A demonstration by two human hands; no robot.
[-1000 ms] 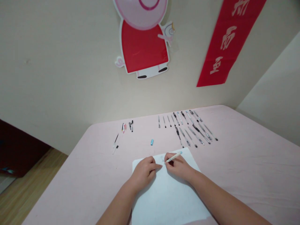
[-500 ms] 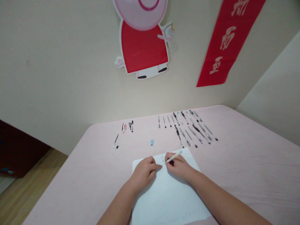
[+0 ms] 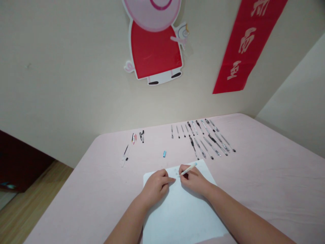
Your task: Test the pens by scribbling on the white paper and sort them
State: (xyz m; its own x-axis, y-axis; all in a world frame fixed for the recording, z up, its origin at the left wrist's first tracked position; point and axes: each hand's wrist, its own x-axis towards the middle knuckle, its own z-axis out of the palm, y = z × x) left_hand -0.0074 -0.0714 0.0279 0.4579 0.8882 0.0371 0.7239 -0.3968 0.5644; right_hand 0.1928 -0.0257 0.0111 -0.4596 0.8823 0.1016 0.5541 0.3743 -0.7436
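A sheet of white paper [image 3: 185, 217] lies on the pink-covered table, with a few small faint marks near its top edge. My right hand [image 3: 192, 179] grips a white pen [image 3: 189, 169] with a light blue end, its tip down at the paper beside those marks. On the paper's upper left rests my left hand [image 3: 157, 185], index finger stretched toward the pen tip and the other fingers loosely bent, holding nothing. Just beyond the sheet lies a small light blue pen cap [image 3: 165, 154].
Several pens [image 3: 200, 147] lie in two rows at the back right of the table [image 3: 266, 176]. Pen parts [image 3: 125, 156] and small black pieces [image 3: 142, 136] lie at the back left. Behind stands a wall with a cartoon cutout [image 3: 156, 51] and a red banner [image 3: 236, 64].
My right hand and the pen have shifted very slightly to the right along the paper. My left hand stays in place.
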